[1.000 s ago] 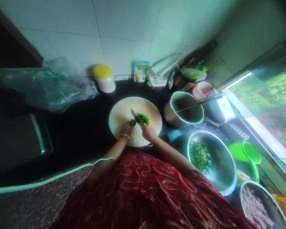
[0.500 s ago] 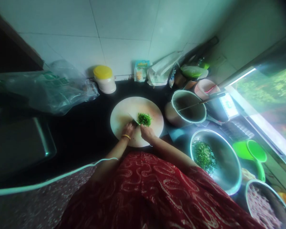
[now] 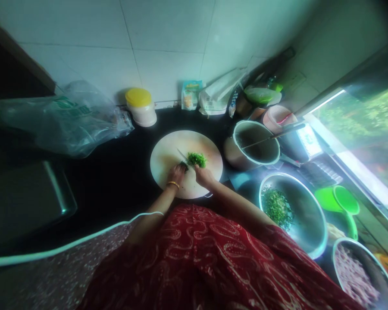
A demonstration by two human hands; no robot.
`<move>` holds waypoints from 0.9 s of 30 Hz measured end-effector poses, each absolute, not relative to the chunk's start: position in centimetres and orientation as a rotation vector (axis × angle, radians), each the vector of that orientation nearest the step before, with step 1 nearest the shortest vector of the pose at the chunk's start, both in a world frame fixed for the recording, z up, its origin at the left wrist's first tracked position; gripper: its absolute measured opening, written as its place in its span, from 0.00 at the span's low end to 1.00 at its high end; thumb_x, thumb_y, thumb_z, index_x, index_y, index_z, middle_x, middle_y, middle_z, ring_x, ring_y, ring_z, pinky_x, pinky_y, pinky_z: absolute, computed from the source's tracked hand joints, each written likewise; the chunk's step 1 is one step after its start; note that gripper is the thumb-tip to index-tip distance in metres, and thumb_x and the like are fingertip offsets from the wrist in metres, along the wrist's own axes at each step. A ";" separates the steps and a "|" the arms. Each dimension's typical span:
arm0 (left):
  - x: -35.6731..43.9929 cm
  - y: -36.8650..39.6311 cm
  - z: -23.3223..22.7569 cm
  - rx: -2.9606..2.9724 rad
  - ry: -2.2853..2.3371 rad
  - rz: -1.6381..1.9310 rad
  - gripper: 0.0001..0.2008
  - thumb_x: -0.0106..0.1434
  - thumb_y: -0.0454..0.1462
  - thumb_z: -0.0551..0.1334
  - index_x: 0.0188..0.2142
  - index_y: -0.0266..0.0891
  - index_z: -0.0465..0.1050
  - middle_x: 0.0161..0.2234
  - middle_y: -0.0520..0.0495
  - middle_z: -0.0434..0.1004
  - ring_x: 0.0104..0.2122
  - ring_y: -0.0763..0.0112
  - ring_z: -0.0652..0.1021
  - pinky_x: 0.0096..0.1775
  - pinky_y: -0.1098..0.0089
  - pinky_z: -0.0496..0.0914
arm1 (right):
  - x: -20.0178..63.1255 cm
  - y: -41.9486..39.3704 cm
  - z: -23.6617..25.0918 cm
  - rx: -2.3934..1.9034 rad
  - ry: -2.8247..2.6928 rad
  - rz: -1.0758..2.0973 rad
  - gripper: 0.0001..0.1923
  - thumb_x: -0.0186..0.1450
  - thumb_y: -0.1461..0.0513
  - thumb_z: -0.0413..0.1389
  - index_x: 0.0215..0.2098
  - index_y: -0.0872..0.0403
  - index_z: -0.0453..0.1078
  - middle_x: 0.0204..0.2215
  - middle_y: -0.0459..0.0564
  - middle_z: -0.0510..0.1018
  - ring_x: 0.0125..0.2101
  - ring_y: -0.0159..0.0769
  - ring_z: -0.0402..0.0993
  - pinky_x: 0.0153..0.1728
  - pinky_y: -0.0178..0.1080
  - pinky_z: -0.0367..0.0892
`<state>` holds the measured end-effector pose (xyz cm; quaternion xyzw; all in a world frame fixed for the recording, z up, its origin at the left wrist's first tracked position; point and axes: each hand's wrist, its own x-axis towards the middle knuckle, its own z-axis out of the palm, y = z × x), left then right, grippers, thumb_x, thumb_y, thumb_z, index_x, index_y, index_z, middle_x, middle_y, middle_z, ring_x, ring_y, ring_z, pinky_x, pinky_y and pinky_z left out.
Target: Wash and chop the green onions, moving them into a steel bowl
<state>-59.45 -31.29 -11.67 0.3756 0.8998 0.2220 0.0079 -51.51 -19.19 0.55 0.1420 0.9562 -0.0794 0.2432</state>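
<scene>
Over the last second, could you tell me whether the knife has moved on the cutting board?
Yes. The knife has shifted left, off the chopped greens and toward the left hand, judged against the round cutting board.

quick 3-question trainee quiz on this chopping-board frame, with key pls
1. Which hand grips the knife?
2. True or false: the chopped greens lie on a square board.
3. The steel bowl to the right of the round board already holds: A) greens, B) water only, C) bread.

Key
1. The right hand; the left hand rests at the greens beside the blade.
2. False, the board is round.
3. A, chopped greens.
</scene>
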 end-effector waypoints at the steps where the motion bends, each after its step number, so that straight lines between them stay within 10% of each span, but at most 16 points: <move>1: -59.5 -31.3 -11.8 1.170 2.818 0.702 0.13 0.69 0.33 0.50 0.43 0.37 0.73 0.41 0.40 0.76 0.43 0.60 0.74 0.46 0.62 0.68 | -51.3 -19.4 0.8 0.380 2.616 -0.221 0.26 0.66 0.69 0.39 0.61 0.57 0.55 0.43 0.62 0.78 0.45 0.49 0.75 0.43 0.46 0.67; 27: -60.0 -31.0 -12.7 1.180 2.803 0.693 0.11 0.66 0.30 0.51 0.41 0.38 0.72 0.39 0.41 0.76 0.41 0.61 0.74 0.44 0.62 0.69 | -52.0 -21.1 1.2 0.361 2.592 -0.247 0.22 0.67 0.69 0.40 0.58 0.56 0.59 0.41 0.62 0.78 0.45 0.48 0.76 0.42 0.44 0.67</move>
